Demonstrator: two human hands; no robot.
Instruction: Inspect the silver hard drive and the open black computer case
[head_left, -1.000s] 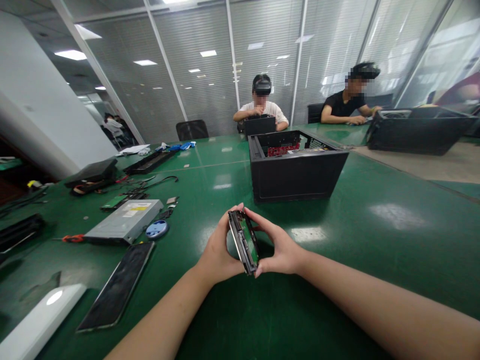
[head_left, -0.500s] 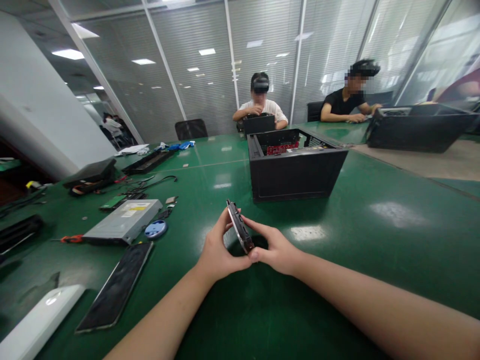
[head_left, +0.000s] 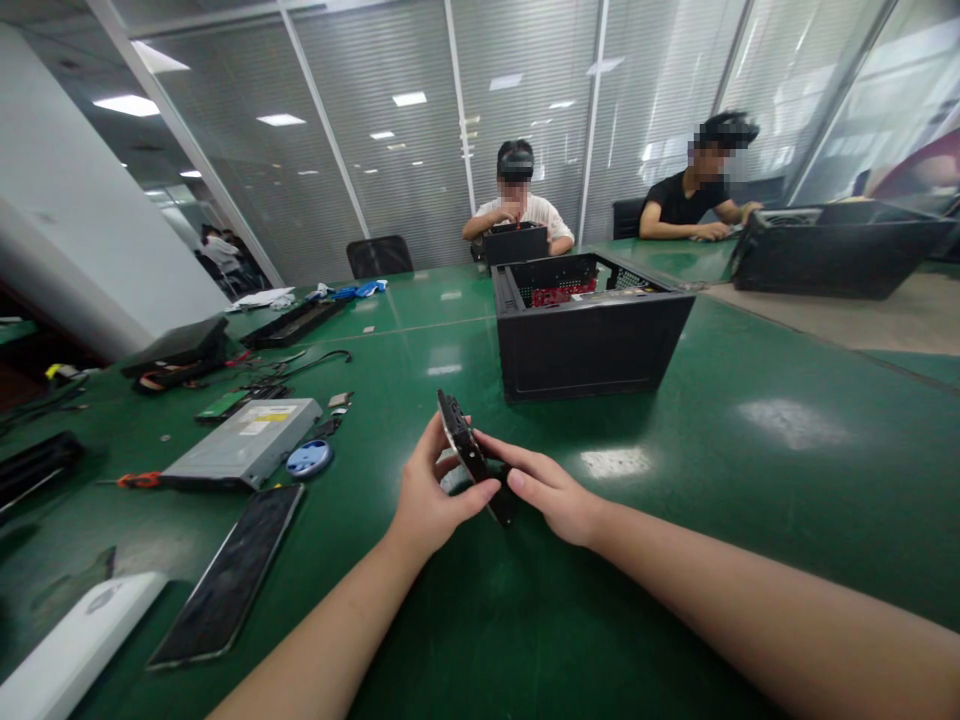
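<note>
Aslant — drive (head_left: 462, 438) between both hands (head_left: 426, 497) (head_left: 561, 502).

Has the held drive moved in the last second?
Yes. Judged against the nearest case, the upper end of the drive has shifted left and slightly up in view, and the drive has turned.

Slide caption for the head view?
Left fingers hold a slim black rectangular device over a glossy green table, right fingers touching it.

You have two hands (head_left: 559, 497), one hard drive (head_left: 459, 437), one optical drive (head_left: 232, 448), one screwdriver (head_left: 140, 480), three black cases (head_left: 585, 350) and two headset-wearing co-workers (head_left: 684, 205).
</note>
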